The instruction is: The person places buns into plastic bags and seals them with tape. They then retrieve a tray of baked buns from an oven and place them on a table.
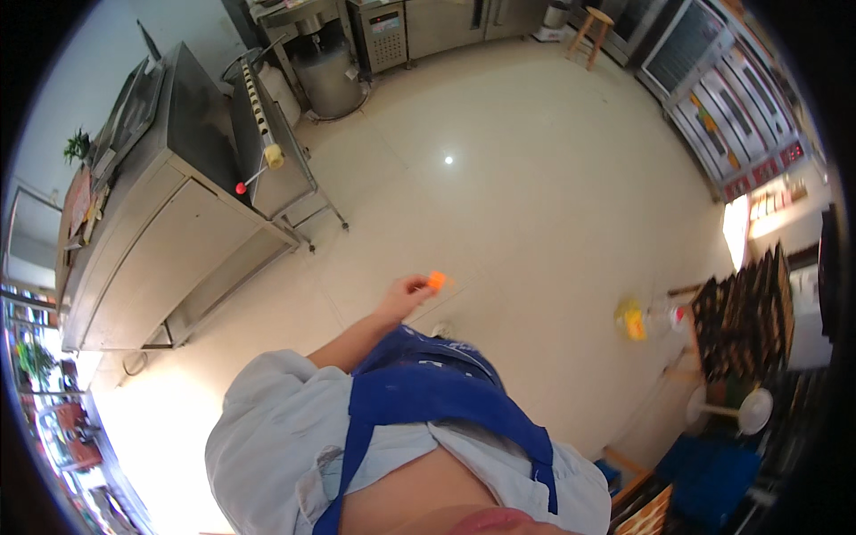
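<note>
My left hand (404, 295) reaches forward over the pale tiled floor (521, 221), its fingers closed on a small bright orange object (437, 279). That object is blurred, so its exact kind does not show. My right hand is out of view. Below the hand, a blue apron (441, 394) with white writing covers my front over a pale blue shirt (274, 428). The tip of a shoe (443, 329) shows just past the apron.
A stainless-steel counter (154, 267) and a wheeled machine with a red-knobbed lever (241, 188) stand left. Ahead are a mixer bowl (328, 80) and a wooden stool (592, 33). On the right are deck ovens (729, 114), a yellow item (632, 321) and a dark rack (742, 314).
</note>
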A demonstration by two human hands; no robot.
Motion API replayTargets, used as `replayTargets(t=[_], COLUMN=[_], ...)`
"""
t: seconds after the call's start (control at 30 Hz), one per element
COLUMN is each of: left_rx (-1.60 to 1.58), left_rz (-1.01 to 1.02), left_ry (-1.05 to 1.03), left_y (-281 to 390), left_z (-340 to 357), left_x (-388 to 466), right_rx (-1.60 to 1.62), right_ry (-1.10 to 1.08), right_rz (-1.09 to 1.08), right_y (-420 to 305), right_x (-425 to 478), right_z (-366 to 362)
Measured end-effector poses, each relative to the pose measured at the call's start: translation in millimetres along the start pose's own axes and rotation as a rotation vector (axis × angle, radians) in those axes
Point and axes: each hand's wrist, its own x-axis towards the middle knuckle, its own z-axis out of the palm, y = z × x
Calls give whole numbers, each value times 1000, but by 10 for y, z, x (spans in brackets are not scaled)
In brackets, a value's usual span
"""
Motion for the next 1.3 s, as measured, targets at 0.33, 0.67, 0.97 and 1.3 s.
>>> replayTargets(t=[0.33,0.67,0.97,1.3], left_rx=[0,-105,-677,-439], left_rz=[238,325,148,422], left_ry=[740,327,181,550], left_y=[980,3481,4332,5068], left_z=[-1880,-2394,-2965,-3908], left_x=[3036,6307,9059,10684], right_rx=[777,536,435,36], right_ry=[897,741,603,1092], right_rz=[-478,-527,-228,-1358], right_y=[-3033,-4288,-4455,-7855], right_x=[3091,4056,6402,8009], right_z=[-7224,-8709,-10726,-15015])
